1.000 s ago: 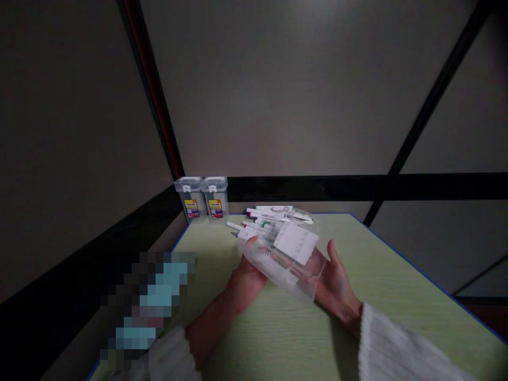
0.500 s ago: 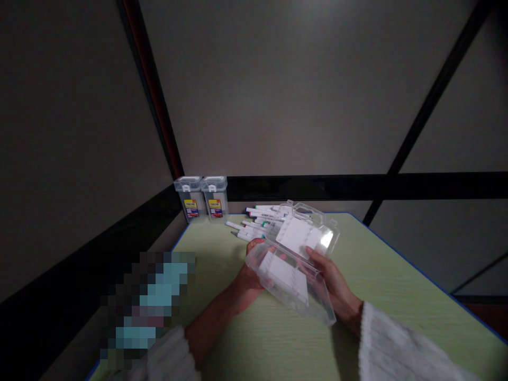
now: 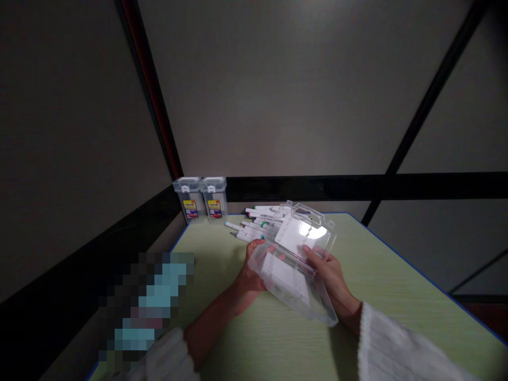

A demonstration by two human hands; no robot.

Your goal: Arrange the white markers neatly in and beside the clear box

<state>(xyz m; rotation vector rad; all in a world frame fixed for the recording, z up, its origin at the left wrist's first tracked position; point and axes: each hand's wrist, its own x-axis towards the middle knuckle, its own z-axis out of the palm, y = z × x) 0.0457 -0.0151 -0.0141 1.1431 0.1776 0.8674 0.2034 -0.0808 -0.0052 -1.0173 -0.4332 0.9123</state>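
A clear plastic case (image 3: 321,301) with a carry handle lies unfolded between my hands, held above the table. White panels show inside both of its halves. My left hand (image 3: 254,270) grips the left side near the hinge, some of its fingers seen through the plastic. On the right side, my right hand (image 3: 327,270) is closed on the case, its thumb over the inside near the hinge. Just beyond the case lies a loose pile of white markers (image 3: 254,225) with coloured ends, partly covered by the upper half.
Two lidded clear plastic boxes (image 3: 214,203) with yellow and purple labels stand side by side at the table's back left corner. A blurred-out patch (image 3: 162,291) covers something on the left side. Dark-framed wall panels border the pale green table (image 3: 381,254).
The case has tilted slightly in my hands, and the bright reflection on its upper half has shifted left. Both hands keep their hold. The markers and boxes have not moved.
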